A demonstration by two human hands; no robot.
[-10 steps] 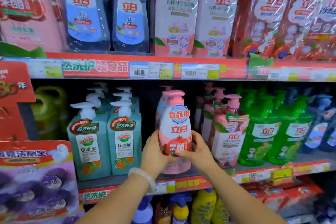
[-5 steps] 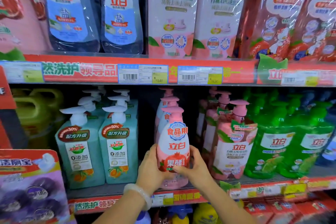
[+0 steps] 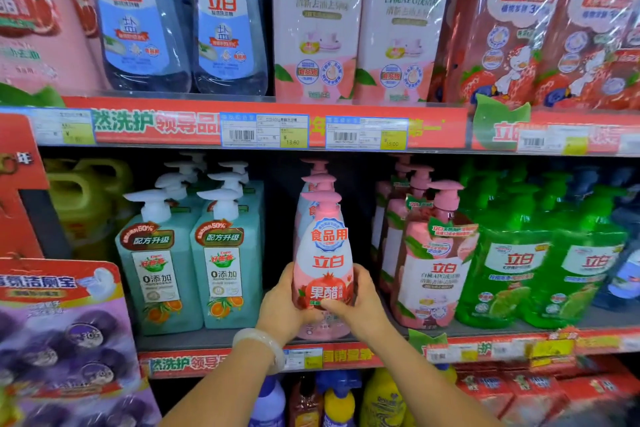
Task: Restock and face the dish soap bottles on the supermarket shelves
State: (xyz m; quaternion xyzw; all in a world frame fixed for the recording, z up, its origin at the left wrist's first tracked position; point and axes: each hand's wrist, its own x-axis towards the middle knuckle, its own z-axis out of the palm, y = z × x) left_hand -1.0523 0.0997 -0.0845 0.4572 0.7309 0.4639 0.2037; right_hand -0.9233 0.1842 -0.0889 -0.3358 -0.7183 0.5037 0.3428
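Bottle [image 3: 325, 260] between teal pumps [image 3: 194, 263], peach bottles [image 3: 433, 267]

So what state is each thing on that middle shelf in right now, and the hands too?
Pink pump bottle: upright at the shelf front, label facing out, held on both sides.
Left hand: grips the bottle's left side.
Right hand: grips its right side.
Teal pump bottles: upright, labels forward.
Green pump bottles: upright, labels forward.

glossy plastic pink pump bottle [image 3: 323, 253], crinkly clear film (very shiny) over the refill packs [image 3: 540, 21] above.
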